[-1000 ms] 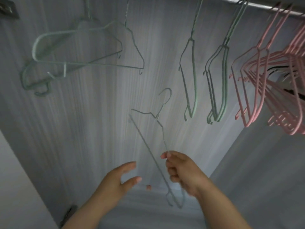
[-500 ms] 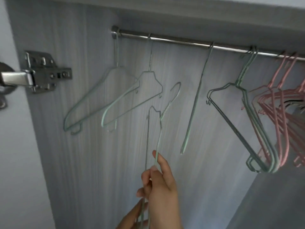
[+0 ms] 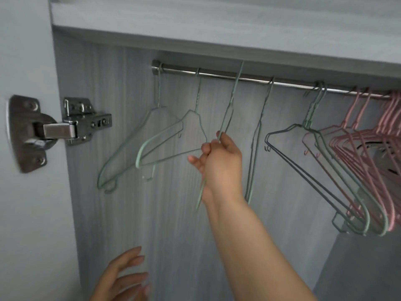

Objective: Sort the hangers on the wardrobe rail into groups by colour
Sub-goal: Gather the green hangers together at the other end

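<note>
Green hanger (image 3: 230, 105) raised to rail (image 3: 217, 73), pinched in right hand (image 3: 219, 157).

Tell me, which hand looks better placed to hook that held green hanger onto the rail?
The right hand. It already grips the thin green wire hanger, whose hook reaches up to the shiny metal rail. The left hand is open and empty, far below.

1. The rail (image 3: 217, 74) runs left to right under the shelf (image 3: 217, 35).
2. Two hangers (image 3: 152, 146) hang at its left end.
3. The right hand (image 3: 219, 161) holds a hanger (image 3: 230, 105) up between them and a single hanger (image 3: 256, 135).
4. Further right hangs a crowded bunch (image 3: 358, 161).
5. The hinge (image 3: 71, 124) sits left of the rail.
6. The left hand (image 3: 123, 276) is below.
</note>
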